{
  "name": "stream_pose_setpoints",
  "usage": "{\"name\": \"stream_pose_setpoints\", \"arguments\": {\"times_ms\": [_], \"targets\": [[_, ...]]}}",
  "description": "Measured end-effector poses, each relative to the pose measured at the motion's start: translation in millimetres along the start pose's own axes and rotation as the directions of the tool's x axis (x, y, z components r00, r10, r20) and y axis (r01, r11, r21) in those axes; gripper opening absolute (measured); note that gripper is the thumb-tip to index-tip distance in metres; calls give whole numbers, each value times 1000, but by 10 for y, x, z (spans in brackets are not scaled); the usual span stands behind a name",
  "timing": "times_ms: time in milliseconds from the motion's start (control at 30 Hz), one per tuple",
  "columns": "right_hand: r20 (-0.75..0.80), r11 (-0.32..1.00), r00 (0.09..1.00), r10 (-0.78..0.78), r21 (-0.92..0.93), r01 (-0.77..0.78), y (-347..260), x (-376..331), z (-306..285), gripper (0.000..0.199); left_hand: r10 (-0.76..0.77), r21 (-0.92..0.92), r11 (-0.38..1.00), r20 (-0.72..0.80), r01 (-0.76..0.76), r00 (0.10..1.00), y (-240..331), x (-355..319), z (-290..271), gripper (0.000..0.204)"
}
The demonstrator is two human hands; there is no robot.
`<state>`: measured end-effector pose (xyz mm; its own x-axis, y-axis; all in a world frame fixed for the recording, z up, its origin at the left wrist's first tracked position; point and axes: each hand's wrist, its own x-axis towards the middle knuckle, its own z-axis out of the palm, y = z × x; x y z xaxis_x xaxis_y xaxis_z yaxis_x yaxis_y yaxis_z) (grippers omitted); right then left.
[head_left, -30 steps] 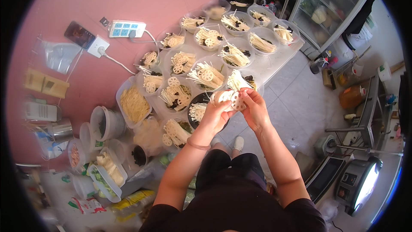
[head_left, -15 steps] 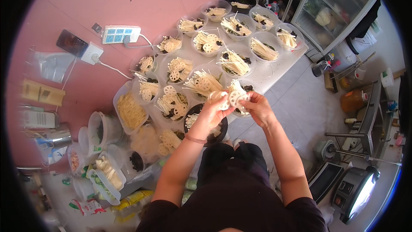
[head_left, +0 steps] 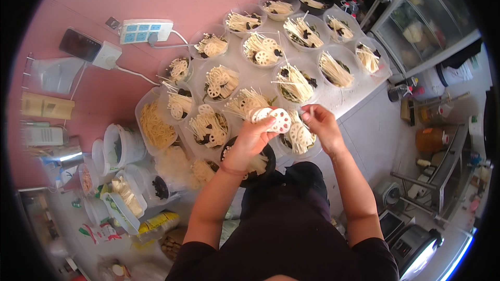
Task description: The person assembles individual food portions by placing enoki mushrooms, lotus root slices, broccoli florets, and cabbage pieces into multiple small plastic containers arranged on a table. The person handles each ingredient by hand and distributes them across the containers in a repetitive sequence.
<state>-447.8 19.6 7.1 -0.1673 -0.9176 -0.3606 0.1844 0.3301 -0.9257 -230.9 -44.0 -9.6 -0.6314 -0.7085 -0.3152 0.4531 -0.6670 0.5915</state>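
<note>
My left hand [head_left: 254,136] is closed round a small stack of white lotus root slices [head_left: 275,119], held above the bowls. To its right, my right hand [head_left: 324,129] has its thumb and fingers drawn together over the rim of a clear plastic bowl [head_left: 314,152]; whatever is between the fingertips is too small to make out. In that bowl, lotus root slices [head_left: 301,136] lie on enoki mushrooms. Just left of it, partly covered by my left forearm, a black bowl [head_left: 268,164] holds enoki. Behind my hands, an enoki bundle [head_left: 295,84] rests with black fungus in another clear bowl.
Several filled bowls crowd the white table [head_left: 359,86]. A tub of pale shreds [head_left: 157,125] stands at the left, near white buckets [head_left: 125,148]. A power strip [head_left: 146,31] and a phone [head_left: 79,45] are on the pink surface. A glass-door fridge [head_left: 424,26] stands far right.
My right hand has drawn away from the stack in my left hand, toward the right. Lotus root slices now show on the enoki in the bowl beneath it. The view has shifted slightly.
</note>
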Motion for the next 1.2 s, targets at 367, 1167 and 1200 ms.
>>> {"name": "stream_pose_setpoints", "arguments": {"times_ms": [367,1167,1200], "targets": [[204,974,966,161,123,-188,-342,559,25,22,34,47,998,-47,-32,998,142,406,199,35],[240,776,964,117,584,-240,-480,554,-28,20,67,24,998,-152,-64,986,276,438,318,38],[222,773,968,116,591,-229,-468,576,-84,19,52,44,998,-157,-45,986,298,448,337,37]]}}
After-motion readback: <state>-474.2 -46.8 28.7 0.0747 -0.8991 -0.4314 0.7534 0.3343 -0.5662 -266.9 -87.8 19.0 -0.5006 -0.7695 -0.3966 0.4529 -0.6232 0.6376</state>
